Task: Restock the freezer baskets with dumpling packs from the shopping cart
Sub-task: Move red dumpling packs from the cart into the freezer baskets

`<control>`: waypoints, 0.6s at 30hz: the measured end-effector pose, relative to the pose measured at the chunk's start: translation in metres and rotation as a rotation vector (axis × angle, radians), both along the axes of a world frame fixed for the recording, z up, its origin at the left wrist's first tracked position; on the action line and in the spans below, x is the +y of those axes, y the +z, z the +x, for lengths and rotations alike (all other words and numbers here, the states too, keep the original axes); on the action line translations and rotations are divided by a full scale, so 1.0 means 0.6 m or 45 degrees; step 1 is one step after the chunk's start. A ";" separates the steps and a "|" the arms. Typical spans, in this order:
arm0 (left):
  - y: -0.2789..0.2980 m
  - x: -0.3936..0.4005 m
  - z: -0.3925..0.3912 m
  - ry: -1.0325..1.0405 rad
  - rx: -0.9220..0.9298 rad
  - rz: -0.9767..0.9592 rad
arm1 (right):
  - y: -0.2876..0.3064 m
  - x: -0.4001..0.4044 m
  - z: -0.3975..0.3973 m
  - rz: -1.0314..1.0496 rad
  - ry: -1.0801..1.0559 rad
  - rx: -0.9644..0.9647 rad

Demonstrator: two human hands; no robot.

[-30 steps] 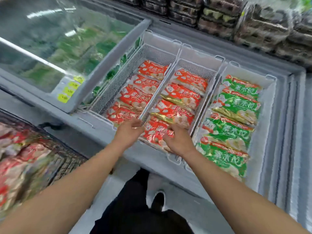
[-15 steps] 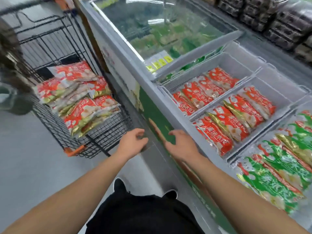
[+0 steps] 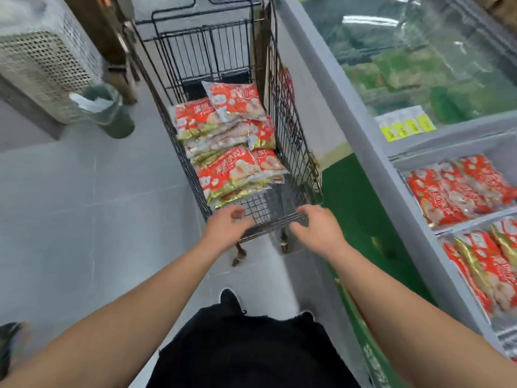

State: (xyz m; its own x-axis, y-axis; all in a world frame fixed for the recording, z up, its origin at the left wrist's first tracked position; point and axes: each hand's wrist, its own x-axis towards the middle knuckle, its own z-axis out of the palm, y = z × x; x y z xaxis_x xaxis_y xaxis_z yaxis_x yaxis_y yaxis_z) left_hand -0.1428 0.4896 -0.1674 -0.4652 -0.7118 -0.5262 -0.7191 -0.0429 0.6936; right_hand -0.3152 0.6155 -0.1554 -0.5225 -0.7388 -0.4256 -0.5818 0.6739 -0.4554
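Two empty hands, left [image 3: 226,226] and right [image 3: 316,231], fingers loosely curled, pinching nothing, over the cart [image 3: 268,219] edge, probably reaching for dumpling packs [image 3: 232,169] bound for freezer baskets [image 3: 419,163].

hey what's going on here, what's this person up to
A person is restocking a store freezer with dumpling packs. Both hands are empty: the left hand and right hand reach over the near rim of the shopping cart, fingers loosely curled, holding nothing. A pile of red dumpling packs still lies in the cart. To the right, the freezer baskets already hold rows of red packs.
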 end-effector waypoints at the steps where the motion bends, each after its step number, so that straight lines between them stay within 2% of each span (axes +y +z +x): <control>1: -0.003 -0.018 0.007 0.042 0.017 0.024 | 0.000 -0.021 0.005 0.008 0.012 0.004; 9: -0.036 -0.114 0.014 0.225 -0.005 0.117 | -0.038 -0.151 -0.008 0.085 0.075 -0.116; 18: -0.121 -0.221 -0.077 0.437 -0.128 0.263 | -0.151 -0.305 -0.113 0.282 0.223 -0.293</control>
State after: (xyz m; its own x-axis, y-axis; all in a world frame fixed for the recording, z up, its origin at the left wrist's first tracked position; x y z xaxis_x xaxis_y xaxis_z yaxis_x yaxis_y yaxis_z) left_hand -0.1889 0.3569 -0.2401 -0.1581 -0.6913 -0.7050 -0.7025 -0.4230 0.5724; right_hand -0.3827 0.4325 -0.2461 -0.2678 -0.6855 -0.6771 -0.5962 0.6699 -0.4424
